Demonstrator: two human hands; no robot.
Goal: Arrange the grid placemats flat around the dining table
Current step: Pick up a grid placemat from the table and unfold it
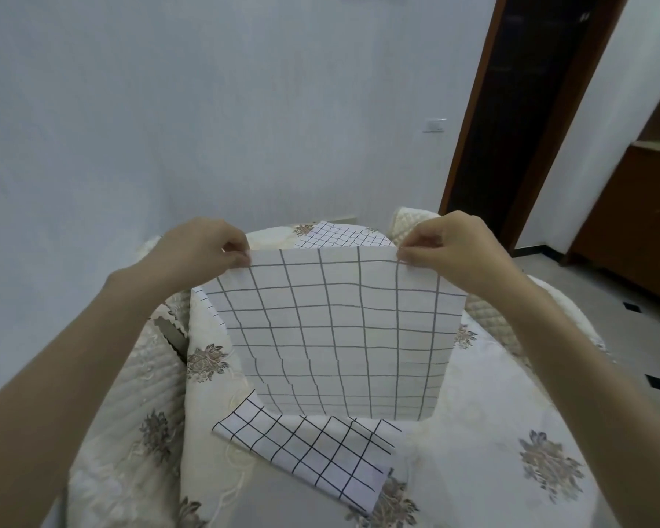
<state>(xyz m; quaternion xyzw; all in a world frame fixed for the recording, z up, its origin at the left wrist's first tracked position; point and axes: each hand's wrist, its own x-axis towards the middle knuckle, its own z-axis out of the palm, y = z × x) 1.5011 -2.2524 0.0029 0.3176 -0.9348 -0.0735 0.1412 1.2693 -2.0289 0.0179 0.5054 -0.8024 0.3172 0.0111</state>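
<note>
My left hand point(202, 247) and right hand point(444, 245) each pinch a top corner of a grid placemat point(340, 329), hanging mid-frame above the floral worktop point(511, 413). Another placemat point(313, 451) lies below it, a third point(340, 235) beyond.

Soft even light, wide-angle edge distortion

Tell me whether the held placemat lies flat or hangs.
Hangs: the held placemat is lifted by its top corners, left hand and right hand pinching them.
</note>
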